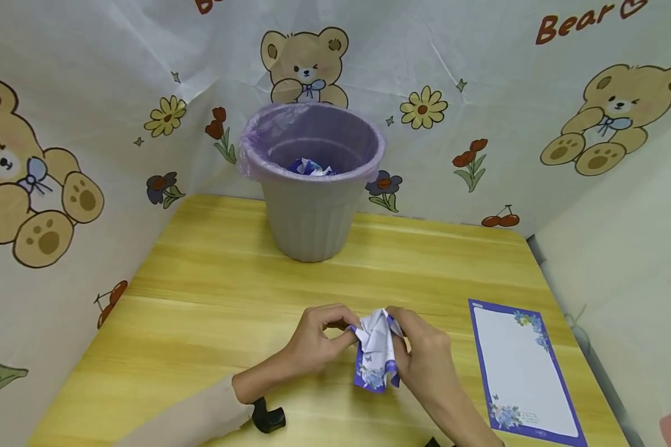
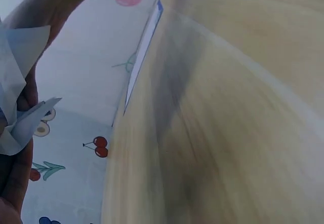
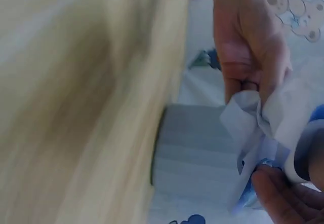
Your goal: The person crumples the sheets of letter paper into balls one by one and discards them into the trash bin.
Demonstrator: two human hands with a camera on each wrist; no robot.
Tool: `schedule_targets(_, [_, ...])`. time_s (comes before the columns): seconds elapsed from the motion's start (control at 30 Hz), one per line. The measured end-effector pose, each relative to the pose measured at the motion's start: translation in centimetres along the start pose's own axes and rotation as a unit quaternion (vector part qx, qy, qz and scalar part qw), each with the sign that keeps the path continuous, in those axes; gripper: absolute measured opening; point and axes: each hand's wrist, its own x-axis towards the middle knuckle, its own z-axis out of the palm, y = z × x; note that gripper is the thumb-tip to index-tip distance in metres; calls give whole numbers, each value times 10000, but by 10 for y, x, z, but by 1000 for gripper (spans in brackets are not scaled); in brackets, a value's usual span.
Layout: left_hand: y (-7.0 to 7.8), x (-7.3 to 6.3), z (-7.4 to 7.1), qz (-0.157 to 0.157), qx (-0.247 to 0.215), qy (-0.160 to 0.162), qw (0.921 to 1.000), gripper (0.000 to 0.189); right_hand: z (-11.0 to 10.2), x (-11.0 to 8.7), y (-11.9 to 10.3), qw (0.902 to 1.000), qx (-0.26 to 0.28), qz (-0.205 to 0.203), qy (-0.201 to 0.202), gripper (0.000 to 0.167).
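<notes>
Between both hands, above the near middle of the table, is a crumpled sheet of paper [image 1: 376,344], white with a purple border and blue flowers. My left hand [image 1: 321,338] pinches its upper left edge between thumb and fingers. On the other side my right hand [image 1: 425,347] grips the folded right edge. In the right wrist view the creased paper [image 3: 248,122] bunches between the two hands. The left wrist view shows only part of the paper [image 2: 20,72] at its left edge. A flat sheet of the same design [image 1: 522,372] lies to the right.
A grey bin [image 1: 313,217] with a purple liner [image 1: 251,146] stands at the back of the wooden table [image 1: 212,267]. Crumpled paper [image 1: 310,166] lies inside it. A bear-printed cloth [image 1: 497,93] hangs behind and at the sides.
</notes>
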Motion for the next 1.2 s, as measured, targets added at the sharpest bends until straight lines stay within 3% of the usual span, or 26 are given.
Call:
schedule_targets(0.07, [2,2,2,-21,-45,58,10000,9,3,2,-6,9992,-352,-153,-79,39])
schedule_targets(0.17, [8,7,3,150,-62,226,9996,8,11,1,-7,9994,-279,-181,-137,41])
schedule_targets(0.33, [19,19,1,417,176,61,9990,14,23,-8,-1,9987,417,-22,-282,39])
schedule_targets(0.5, [18,23,0,345,162,1,9993,11,23,-11,5,9923,1180,220,-310,37])
schedule_targets(0.6, [17,20,-4,313,118,193,9993,11,24,-13,6,9766,2072,314,-489,38])
schedule_targets(0.73, [16,18,-9,379,124,492,9980,12,26,-12,7,9385,3357,494,-644,41])
schedule_targets(0.8, [15,17,-10,517,147,568,9969,12,26,-12,6,9212,3786,637,-635,41])
schedule_targets(0.87, [14,16,-9,688,251,645,9952,12,28,-12,5,9102,3999,874,-627,41])
schedule_targets(1.03, [14,14,-11,773,352,528,9950,14,32,-12,6,9022,4181,989,-385,36])
schedule_targets(1.2, [18,12,-19,123,-17,-303,9995,21,34,-13,11,9109,4072,671,-21,31])
